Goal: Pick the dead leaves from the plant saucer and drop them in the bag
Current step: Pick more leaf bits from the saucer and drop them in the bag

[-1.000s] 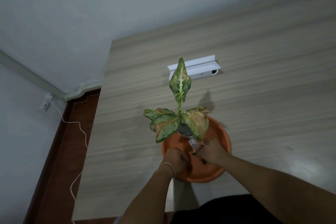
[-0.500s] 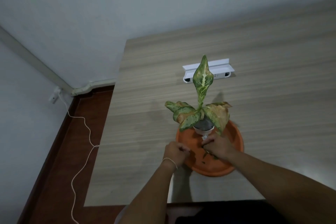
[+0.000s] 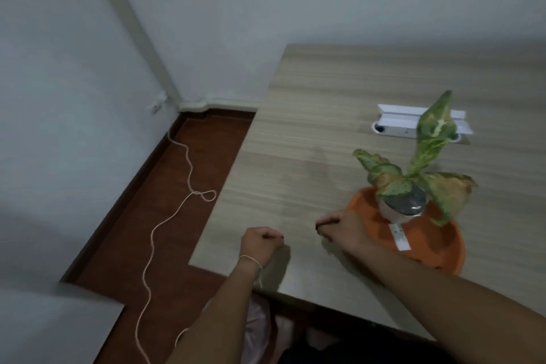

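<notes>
An orange plant saucer (image 3: 434, 248) sits near the table's front edge, under a small white pot (image 3: 393, 213) with a green, partly browned plant (image 3: 425, 139). My right hand (image 3: 344, 230) hovers just left of the saucer rim, fingers pinched on small dark dead leaf bits (image 3: 319, 226). My left hand (image 3: 260, 244) is a closed fist near the table's front-left corner, a dark leaf scrap (image 3: 282, 236) peeking from its fingertips. A pale, translucent plastic bag (image 3: 260, 325) shows under the table edge between my forearms, mostly hidden.
The wooden table (image 3: 310, 156) carries a white device (image 3: 399, 124) behind the plant, and a white label (image 3: 400, 238) lies in the saucer. A pale cord (image 3: 177, 216) trails across the red-brown floor from a wall socket (image 3: 156, 103).
Both hands left the saucer and moved left toward the table's front-left corner, staying closed. The view swung left, so the plant now sits at the right.
</notes>
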`<state>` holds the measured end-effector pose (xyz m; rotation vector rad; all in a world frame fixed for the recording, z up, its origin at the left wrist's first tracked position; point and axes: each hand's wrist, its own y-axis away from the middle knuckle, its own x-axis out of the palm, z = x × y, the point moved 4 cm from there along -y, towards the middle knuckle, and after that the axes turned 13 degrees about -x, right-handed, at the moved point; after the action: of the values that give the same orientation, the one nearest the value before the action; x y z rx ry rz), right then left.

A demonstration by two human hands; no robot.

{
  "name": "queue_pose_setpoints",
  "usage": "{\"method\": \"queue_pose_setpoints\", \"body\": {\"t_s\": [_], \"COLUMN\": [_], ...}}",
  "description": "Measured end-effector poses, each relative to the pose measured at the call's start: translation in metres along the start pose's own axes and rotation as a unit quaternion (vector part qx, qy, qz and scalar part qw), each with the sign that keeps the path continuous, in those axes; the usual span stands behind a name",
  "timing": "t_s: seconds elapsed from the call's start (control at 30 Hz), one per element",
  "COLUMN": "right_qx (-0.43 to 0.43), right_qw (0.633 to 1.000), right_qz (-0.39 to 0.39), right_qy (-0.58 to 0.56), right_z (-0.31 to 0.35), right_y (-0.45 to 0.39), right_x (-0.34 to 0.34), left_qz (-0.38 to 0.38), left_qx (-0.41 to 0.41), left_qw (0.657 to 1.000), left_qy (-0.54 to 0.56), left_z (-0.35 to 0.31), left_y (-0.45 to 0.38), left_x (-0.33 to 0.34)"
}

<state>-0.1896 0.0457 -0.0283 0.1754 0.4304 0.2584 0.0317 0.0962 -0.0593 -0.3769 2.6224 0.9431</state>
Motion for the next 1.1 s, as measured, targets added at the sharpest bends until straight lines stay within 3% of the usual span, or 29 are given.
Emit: {"method": "queue_pose_setpoints", "body": {"t_s": [0.27,0.53,0.73,1.1], "right_qx": [-0.131,-0.216,-0.229,-0.166], "right_qw": [0.973,0.921,0.899,0.903], "right_qz": [0.177,0.299,0.329,0.362], "right_qy": [0.067,0.125,0.177,0.160], "right_z": [0.082,0.116,0.108,0.079], "right_y": [-0.008,0.030,0.040,0.037], "right_x": [0.174,0.293,0.317,0.300], "left_qz": [-0.157,-0.236,-0.247,-0.217], "left_qx": [-0.048,-0.125,-0.121,-0.139], "left_qw": [0.985,0.957,0.954,0.963], "left_qy": [0.043,0.113,0.115,0.075], "left_z": [0.089,0.168,0.187,0.202], "left_y": [0.028,0.075,0.082,0.080], "left_x": [-0.154,-0.227,-0.228,-0.205]}}
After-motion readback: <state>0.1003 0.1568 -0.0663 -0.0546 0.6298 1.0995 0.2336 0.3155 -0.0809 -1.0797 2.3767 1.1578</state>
